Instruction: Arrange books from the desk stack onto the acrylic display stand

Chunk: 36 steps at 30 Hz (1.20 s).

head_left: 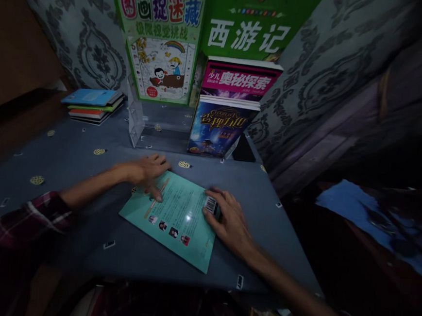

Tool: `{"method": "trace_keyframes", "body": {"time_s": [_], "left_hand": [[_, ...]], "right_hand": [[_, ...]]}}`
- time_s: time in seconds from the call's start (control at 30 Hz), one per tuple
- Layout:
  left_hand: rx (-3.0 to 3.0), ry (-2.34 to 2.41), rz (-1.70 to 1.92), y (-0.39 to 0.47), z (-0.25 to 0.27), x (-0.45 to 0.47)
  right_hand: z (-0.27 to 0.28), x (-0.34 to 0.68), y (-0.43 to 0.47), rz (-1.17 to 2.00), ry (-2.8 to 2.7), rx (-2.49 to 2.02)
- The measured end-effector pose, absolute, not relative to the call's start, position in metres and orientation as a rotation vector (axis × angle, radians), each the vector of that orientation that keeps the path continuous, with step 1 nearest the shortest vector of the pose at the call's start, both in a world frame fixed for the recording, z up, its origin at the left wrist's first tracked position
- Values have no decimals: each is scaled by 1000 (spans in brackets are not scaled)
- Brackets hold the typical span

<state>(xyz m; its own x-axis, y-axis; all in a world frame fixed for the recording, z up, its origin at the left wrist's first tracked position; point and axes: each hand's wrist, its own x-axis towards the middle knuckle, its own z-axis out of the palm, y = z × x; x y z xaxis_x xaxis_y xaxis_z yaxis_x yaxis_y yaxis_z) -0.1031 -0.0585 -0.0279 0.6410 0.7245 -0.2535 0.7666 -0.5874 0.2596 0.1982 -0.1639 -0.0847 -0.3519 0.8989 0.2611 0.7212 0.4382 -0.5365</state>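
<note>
A teal book (180,214) lies on the cloth-covered table, its text, small portrait photos and barcode facing up. My left hand (146,172) rests at its far left corner, the thumb on the cover and the fingers stretched apart past the edge. On the right edge lies my right hand (228,215), thumb and forefinger apart on the cover beside the barcode. The undersides of both hands are hidden. Beyond the book, a clear plastic rack (161,139) holds a dark blue book (218,129) and a pink book (241,80) in front of green ones.
A pile of books (91,102) sits at the table's far left. A green picture book (161,71) and a larger green book (250,34) stand upright at the back. A dark flat object (245,150) lies beside the rack. Blue cloth (360,213) is off to the right.
</note>
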Motion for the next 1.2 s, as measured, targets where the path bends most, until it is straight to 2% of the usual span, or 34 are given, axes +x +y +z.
{"method": "trace_keyframes", "body": {"time_s": [0.27,0.5,0.73,1.03,1.2], "left_hand": [[2282,1174,-166,-55,-19,-111],[2017,1190,194,-40,-19,-138],[2351,1445,339,-30,-41,-150],[2502,1552,631,-66,-77,-138],[2618,1652,441,-70,-66,-137]], "right_hand": [[-80,203,-148,666,-2009,-1334],[-78,180,-85,871,-1754,-1226],[-92,157,-52,500,-1996,-1207],[-99,173,-77,296,-2199,-1358],[-104,194,-92,230,-2139,-1516]]}}
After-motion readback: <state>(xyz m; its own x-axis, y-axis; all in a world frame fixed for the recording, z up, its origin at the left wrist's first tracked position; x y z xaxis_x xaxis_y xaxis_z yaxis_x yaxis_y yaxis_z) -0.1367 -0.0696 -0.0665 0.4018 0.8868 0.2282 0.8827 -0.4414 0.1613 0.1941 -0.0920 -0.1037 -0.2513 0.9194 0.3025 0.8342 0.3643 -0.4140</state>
